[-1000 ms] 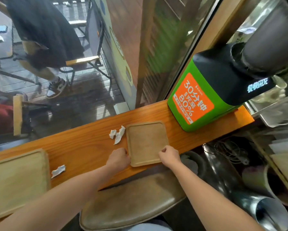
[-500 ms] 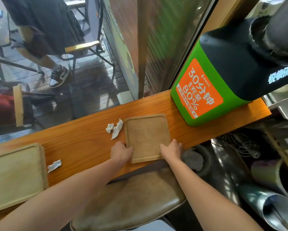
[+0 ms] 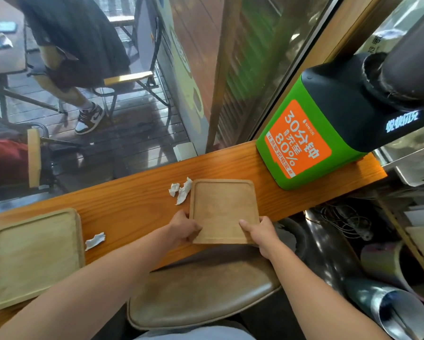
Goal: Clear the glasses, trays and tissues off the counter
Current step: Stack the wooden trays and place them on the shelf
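Note:
A small square wooden tray (image 3: 223,207) lies in the middle of the orange wooden counter (image 3: 137,204), its near edge raised slightly past the counter's front. My left hand (image 3: 185,229) grips its near left corner and my right hand (image 3: 261,231) grips its near right corner, thumb on top. Two crumpled white tissues (image 3: 181,190) lie just left of the tray's far corner. Another torn tissue (image 3: 95,240) lies further left, beside a larger wooden tray (image 3: 32,258) at the counter's left end. No glasses are in view.
A green and black charging station (image 3: 328,133) stands on the counter's right end. A brown padded stool (image 3: 201,290) sits below the counter in front of me. Metal pipes and cables are at the lower right. Behind the glass, a person sits on a chair.
Both hands have closed more firmly on the small tray's near corners, and the tray's near edge has come a little toward me and up. The tissues and large tray have not moved.

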`<control>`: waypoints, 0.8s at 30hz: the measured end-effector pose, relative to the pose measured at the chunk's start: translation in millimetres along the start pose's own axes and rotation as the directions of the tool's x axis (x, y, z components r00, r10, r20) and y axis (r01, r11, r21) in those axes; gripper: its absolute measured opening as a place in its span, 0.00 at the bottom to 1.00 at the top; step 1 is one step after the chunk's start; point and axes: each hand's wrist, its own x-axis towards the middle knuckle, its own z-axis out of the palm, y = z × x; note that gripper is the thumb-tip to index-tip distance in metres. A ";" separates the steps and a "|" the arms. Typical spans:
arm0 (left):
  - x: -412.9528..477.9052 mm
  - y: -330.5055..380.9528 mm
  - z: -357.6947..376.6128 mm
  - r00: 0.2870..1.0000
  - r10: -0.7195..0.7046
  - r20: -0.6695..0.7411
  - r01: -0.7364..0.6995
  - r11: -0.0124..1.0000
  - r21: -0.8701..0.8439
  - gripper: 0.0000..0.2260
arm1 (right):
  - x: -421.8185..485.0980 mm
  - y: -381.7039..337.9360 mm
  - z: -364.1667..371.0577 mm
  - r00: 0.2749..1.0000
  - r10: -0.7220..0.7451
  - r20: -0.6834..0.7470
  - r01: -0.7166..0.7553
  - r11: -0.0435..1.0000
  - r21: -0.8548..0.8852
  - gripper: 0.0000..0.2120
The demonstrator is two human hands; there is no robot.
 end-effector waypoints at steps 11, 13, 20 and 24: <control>-49.1 -79.9 -146.7 0.971 0.226 -0.079 -0.229 0.973 -0.039 0.20 | -72.0 -26.3 129.4 0.980 -0.134 0.145 0.152 0.980 -0.126 0.26; -56.5 -99.1 -178.0 0.966 0.229 -0.121 -0.238 0.969 -0.071 0.20 | -86.4 -29.2 162.8 0.968 -0.145 0.203 0.180 0.970 -0.164 0.27; -81.8 -170.2 -271.9 0.959 0.170 -0.227 -0.208 0.966 -0.157 0.18 | -130.3 -39.0 266.4 0.927 -0.168 0.336 0.270 0.920 -0.284 0.34; -89.1 -201.4 -313.0 0.950 0.134 -0.282 -0.179 0.974 -0.140 0.25 | -150.1 -38.6 309.7 0.894 -0.173 0.413 0.327 0.882 -0.339 0.21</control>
